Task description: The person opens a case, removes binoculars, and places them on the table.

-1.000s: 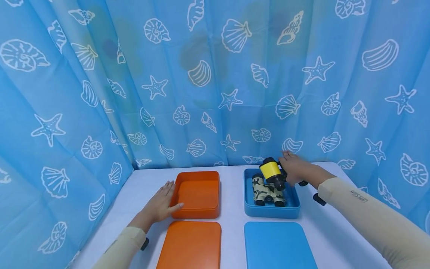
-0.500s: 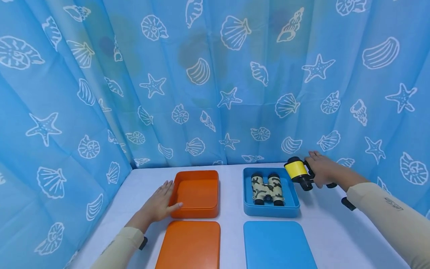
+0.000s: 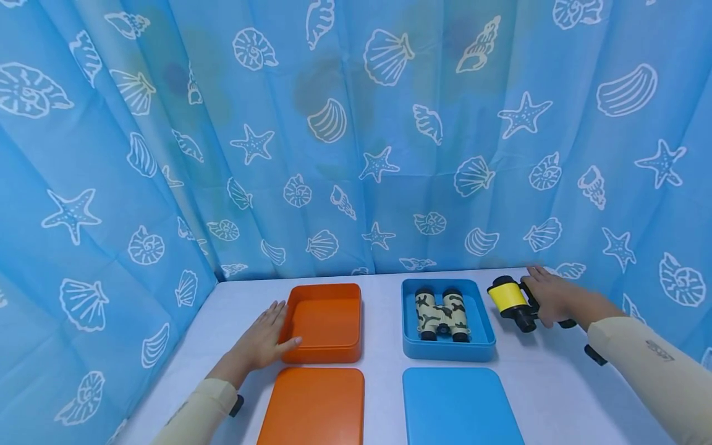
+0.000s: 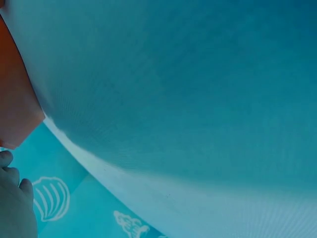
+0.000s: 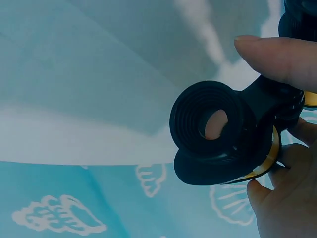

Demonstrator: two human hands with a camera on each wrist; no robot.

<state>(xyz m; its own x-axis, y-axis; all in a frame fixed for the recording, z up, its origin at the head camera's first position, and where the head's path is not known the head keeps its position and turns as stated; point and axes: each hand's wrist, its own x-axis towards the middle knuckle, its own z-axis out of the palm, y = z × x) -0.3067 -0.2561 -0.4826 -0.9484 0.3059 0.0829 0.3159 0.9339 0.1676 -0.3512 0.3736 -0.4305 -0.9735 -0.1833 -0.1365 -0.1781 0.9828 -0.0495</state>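
Note:
My right hand (image 3: 547, 298) grips yellow and black binoculars (image 3: 507, 298) over the table, to the right of the blue box. In the right wrist view a black eyepiece (image 5: 210, 119) faces the camera, with the thumb (image 5: 277, 57) lying across the middle of the binoculars. A camouflage pair of binoculars (image 3: 443, 314) lies inside the blue box (image 3: 445, 352). At the left, my left hand (image 3: 258, 340) rests against the left side of the orange box (image 3: 322, 353), fingers straight and thumb apart. Only the edge of that hand (image 4: 15, 203) shows in the left wrist view.
An orange lid (image 3: 314, 408) lies in front of the orange box, and a blue lid (image 3: 461, 408) in front of the blue box. A blue curtain (image 3: 356, 136) with shell prints hangs behind and beside the white table (image 3: 384, 309).
My right hand has carried the yellow binoculars rightward from above the blue box, then lower toward the table on its right. The left hand stays at the orange box.

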